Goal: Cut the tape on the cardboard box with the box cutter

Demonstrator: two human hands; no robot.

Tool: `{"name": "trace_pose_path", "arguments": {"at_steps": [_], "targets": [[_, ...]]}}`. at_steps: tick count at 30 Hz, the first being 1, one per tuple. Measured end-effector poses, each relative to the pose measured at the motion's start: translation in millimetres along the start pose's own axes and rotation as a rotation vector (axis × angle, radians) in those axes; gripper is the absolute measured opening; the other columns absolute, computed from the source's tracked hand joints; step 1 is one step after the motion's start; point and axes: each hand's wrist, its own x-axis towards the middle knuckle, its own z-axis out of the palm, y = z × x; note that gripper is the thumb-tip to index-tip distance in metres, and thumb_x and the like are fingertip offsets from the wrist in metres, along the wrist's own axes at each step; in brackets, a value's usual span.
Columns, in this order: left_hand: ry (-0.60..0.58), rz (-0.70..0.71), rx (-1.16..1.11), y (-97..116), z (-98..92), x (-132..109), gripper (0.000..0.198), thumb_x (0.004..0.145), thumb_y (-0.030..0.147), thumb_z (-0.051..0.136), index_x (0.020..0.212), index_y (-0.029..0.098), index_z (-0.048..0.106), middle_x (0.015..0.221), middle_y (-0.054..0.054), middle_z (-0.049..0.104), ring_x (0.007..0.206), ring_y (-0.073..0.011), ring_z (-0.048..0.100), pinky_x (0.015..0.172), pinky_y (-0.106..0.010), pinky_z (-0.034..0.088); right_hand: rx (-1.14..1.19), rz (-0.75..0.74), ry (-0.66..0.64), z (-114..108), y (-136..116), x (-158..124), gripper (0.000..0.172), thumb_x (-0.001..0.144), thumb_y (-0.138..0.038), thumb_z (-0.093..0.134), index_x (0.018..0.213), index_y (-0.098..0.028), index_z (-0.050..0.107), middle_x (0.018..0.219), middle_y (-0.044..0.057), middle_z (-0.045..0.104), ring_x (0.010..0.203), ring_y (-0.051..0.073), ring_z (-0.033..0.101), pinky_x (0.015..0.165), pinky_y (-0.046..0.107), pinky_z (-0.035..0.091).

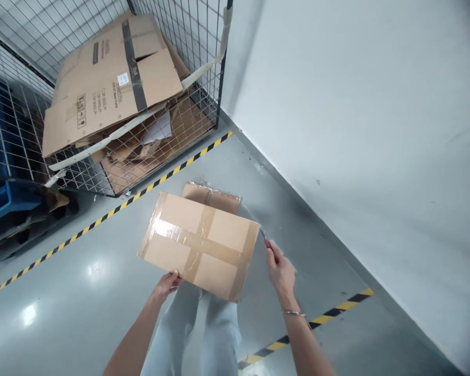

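Note:
My left hand [167, 286] grips the near edge of a flat cardboard parcel [198, 245], which is crossed by brown packing tape. My right hand [281, 272] is shut on a red-handled utility knife [269, 245], whose thin metal tip points up and left, close to the parcel's right corner. Just beyond the parcel lies a second taped cardboard piece [211, 197], partly hidden behind it. I cannot tell whether the two pieces touch.
A wire mesh cage [203, 68] at the upper left holds flattened cardboard boxes [113, 83]. Blue plastic pallets [3, 201] stand to its left. Yellow-and-black hazard tape [113, 211] runs along the glossy grey floor. A pale wall [356, 130] fills the right side.

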Motion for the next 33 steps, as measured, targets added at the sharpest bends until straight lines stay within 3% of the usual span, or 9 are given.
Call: {"name": "trace_pose_path", "arguments": {"at_steps": [6, 10, 16, 21, 26, 30, 33], "targets": [[-0.011, -0.012, 0.038, 1.6, -2.4, 1.3, 0.102, 0.02, 0.096, 0.078, 0.084, 0.017, 0.067, 0.107, -0.014, 0.076, 0.091, -0.02, 0.06, 0.084, -0.032, 0.045, 0.052, 0.0, 0.027, 6.1, -0.2, -0.7, 0.088, 0.081, -0.075, 0.032, 0.142, -0.023, 0.069, 0.098, 0.015, 0.075, 0.084, 0.034, 0.063, 0.07, 0.041, 0.041], [-0.015, -0.015, 0.044, 2.8, -2.7, 0.9, 0.105, 0.017, 0.097, 0.077, 0.084, 0.017, 0.066, 0.102, -0.011, 0.077, 0.092, -0.02, 0.06, 0.084, -0.031, 0.045, 0.149, -0.03, -0.001, 7.4, 5.7, 3.1, 0.092, 0.079, -0.078, 0.037, 0.142, -0.019, 0.069, 0.09, 0.012, 0.072, 0.074, 0.029, 0.059, 0.07, 0.04, 0.041], [-0.025, -0.011, 0.06, 2.9, -1.9, 2.0, 0.104, 0.016, 0.099, 0.075, 0.079, 0.017, 0.069, 0.095, -0.01, 0.077, 0.088, -0.0194, 0.057, 0.081, -0.03, 0.042, 0.336, -0.06, -0.11, 6.2, 10.2, 5.5, 0.098, 0.081, -0.081, 0.044, 0.141, -0.007, 0.066, 0.063, 0.0, 0.048, 0.059, 0.02, 0.044, 0.057, 0.033, 0.036], [-0.032, 0.007, 0.089, 2.8, -3.6, 6.2, 0.105, 0.02, 0.099, 0.076, 0.082, 0.014, 0.074, 0.104, -0.016, 0.078, 0.091, -0.023, 0.06, 0.081, -0.033, 0.043, 0.346, -0.068, -0.06, 12.2, 7.5, -3.2, 0.093, 0.082, -0.08, 0.045, 0.138, -0.01, 0.07, 0.075, 0.006, 0.064, 0.062, 0.02, 0.048, 0.061, 0.034, 0.041], [-0.038, 0.012, 0.103, 4.9, -5.2, 7.6, 0.105, 0.019, 0.1, 0.075, 0.078, 0.014, 0.076, 0.1, -0.015, 0.078, 0.084, -0.0194, 0.057, 0.081, -0.032, 0.043, 0.292, -0.041, 0.025, 18.5, 7.4, -1.6, 0.091, 0.085, -0.078, 0.04, 0.143, -0.013, 0.067, 0.096, 0.013, 0.075, 0.071, 0.025, 0.058, 0.068, 0.037, 0.044], [-0.055, 0.038, 0.162, 5.0, -5.7, 8.2, 0.107, 0.023, 0.104, 0.07, 0.078, 0.012, 0.079, 0.089, -0.013, 0.077, 0.078, -0.0186, 0.055, 0.077, -0.033, 0.042, 0.206, -0.021, 0.04, 16.2, 4.3, 1.8, 0.087, 0.083, -0.077, 0.039, 0.14, -0.019, 0.07, 0.092, 0.01, 0.075, 0.074, 0.028, 0.061, 0.069, 0.039, 0.044], [-0.055, 0.054, 0.171, 4.4, -6.1, 9.2, 0.107, 0.024, 0.104, 0.07, 0.079, 0.013, 0.079, 0.093, -0.014, 0.078, 0.08, -0.0205, 0.058, 0.079, -0.034, 0.044, 0.136, 0.005, 0.052, 13.6, 0.4, 0.8, 0.086, 0.082, -0.077, 0.036, 0.14, -0.023, 0.071, 0.088, 0.011, 0.074, 0.075, 0.031, 0.062, 0.068, 0.04, 0.042]]}}
